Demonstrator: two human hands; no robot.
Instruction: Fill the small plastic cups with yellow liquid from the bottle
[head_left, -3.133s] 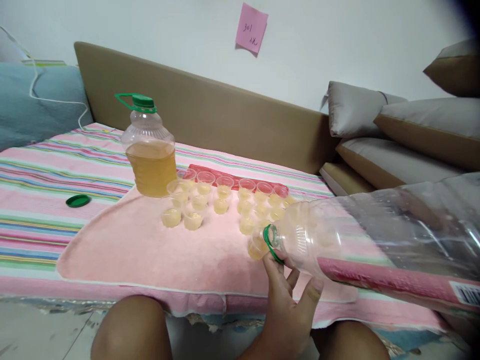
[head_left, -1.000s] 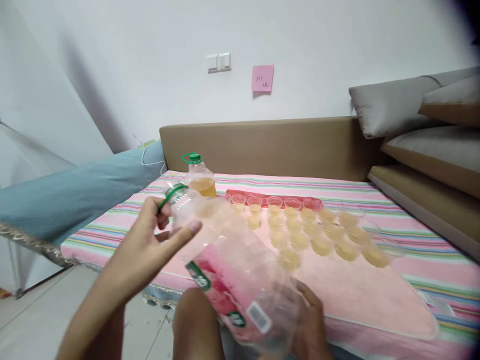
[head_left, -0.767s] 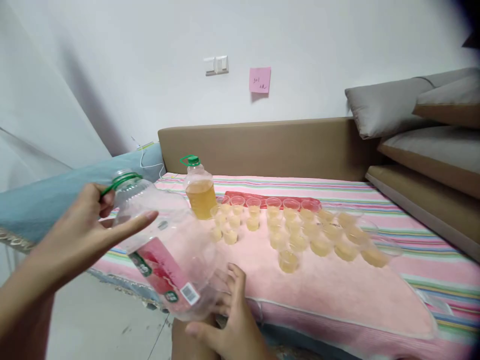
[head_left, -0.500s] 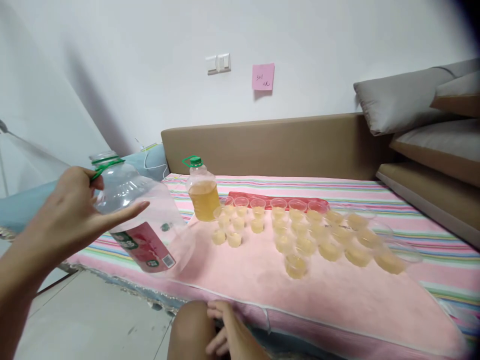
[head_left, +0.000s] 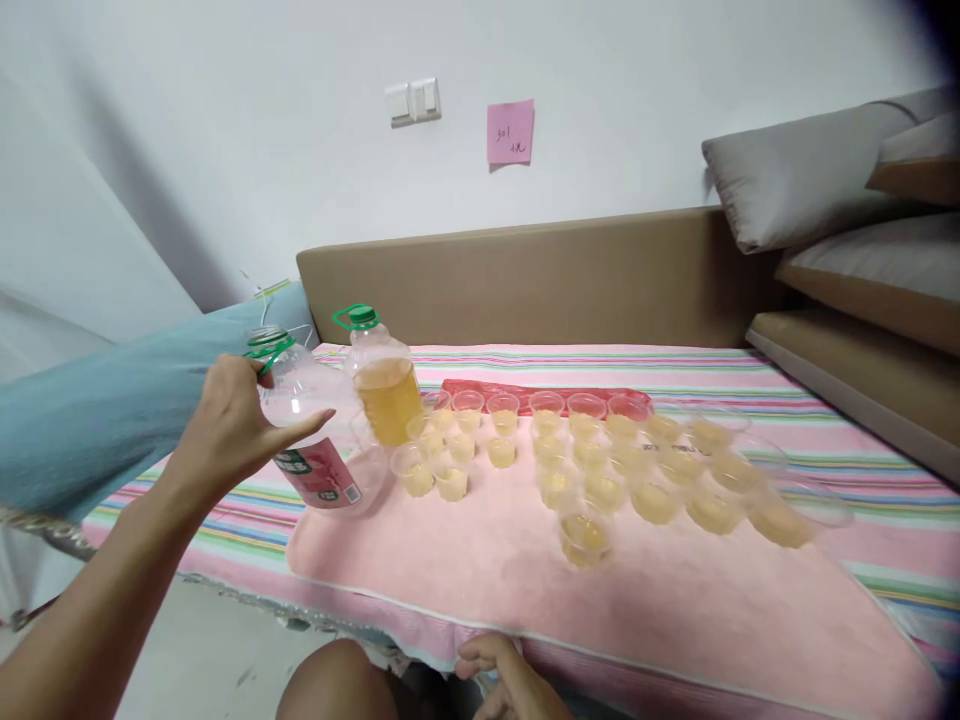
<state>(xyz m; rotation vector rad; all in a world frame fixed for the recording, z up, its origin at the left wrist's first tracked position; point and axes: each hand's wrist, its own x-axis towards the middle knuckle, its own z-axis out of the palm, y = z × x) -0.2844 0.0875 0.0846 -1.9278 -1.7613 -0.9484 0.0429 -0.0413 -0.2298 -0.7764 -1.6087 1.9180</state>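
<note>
My left hand (head_left: 232, 415) grips the green carrying loop at the neck of a large clear plastic bottle (head_left: 330, 430). No cap sits on this bottle, it has a red label, and no liquid shows in it. Beside it, a capped bottle (head_left: 390, 395) with a green lid stands partly full of yellowish drink. Down by my knee, my right hand (head_left: 510, 680) has its fingers loosely apart and nothing in them. Several clear plastic cups (head_left: 585, 538) with yellowish drink stand in rows to the right of the bottles.
A pink mat (head_left: 480, 560) lies under the cups on a striped sheet (head_left: 885, 455). Behind the cups lies a red plastic wrapper (head_left: 517, 390). A brown backrest (head_left: 525, 280) runs along the wall, with grey cushions (head_left: 802, 170) stacked at right. A pink note (head_left: 511, 133) is on the wall.
The clear bottle in my left hand has come right and more upright, close beside the capped bottle. My right hand has shifted slightly right and down. The view has moved a little.
</note>
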